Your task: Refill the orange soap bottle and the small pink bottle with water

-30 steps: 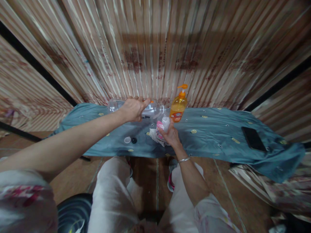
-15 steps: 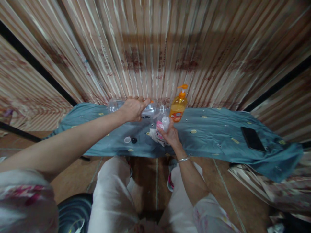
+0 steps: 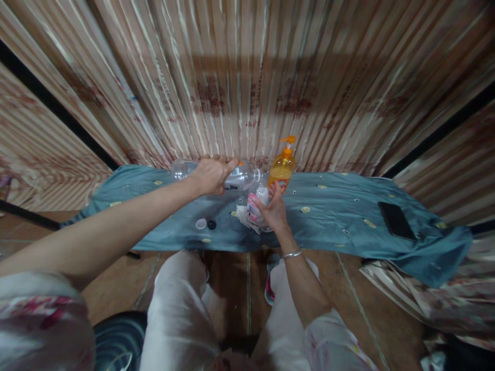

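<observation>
Nearest, the right hand (image 3: 275,214) has its grip closed on a small white-and-pink bottle (image 3: 256,208), upright on the teal-covered desk (image 3: 332,216); light and probably slick, best held round its middle. Farther off, the left hand (image 3: 211,174) clasps a clear plastic bottle (image 3: 240,178) tipped sideways: thin-walled and easily crushed, so hold mid-body.

An orange pump bottle (image 3: 282,167) and a black phone (image 3: 395,220) lie on teal cloth (image 3: 340,221) dotted with gold motifs.
</observation>
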The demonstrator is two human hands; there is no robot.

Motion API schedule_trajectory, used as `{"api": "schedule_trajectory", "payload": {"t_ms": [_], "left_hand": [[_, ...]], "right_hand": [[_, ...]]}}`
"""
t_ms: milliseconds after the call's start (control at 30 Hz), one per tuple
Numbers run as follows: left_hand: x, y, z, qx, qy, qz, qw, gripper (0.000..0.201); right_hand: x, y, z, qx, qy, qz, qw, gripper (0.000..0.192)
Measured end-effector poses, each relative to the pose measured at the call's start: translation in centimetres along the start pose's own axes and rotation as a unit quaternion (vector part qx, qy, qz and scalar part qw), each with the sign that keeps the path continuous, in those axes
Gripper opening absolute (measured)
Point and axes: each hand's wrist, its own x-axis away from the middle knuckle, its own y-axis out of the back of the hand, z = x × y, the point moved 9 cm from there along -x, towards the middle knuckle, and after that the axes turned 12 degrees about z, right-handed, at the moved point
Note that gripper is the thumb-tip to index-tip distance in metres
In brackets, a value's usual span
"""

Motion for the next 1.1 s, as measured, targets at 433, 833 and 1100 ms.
{"api": "schedule_trajectory", "payload": {"t_ms": [433,833,1100], "left_hand": [[0.1,-0.5,0.1,0.005,-0.008,-0.009,1.000,0.087],[0.4,-3.0,0.4,0.082,0.022,-0.017,0.996,0.090],[0.1,-6.5,0.0,0.245,0.022,-0.060,0.967,0.092]], "right_hand": [[-1.7,-0.1,1.8,-0.019,0.026,0.060,0.998,0.099],[-1.9,-0.3,0.4,0.039,0.005,0.041,0.998,0.071],[-1.3,0.0,0.4,0.027,-0.002,0.022,0.999,0.072]]}}
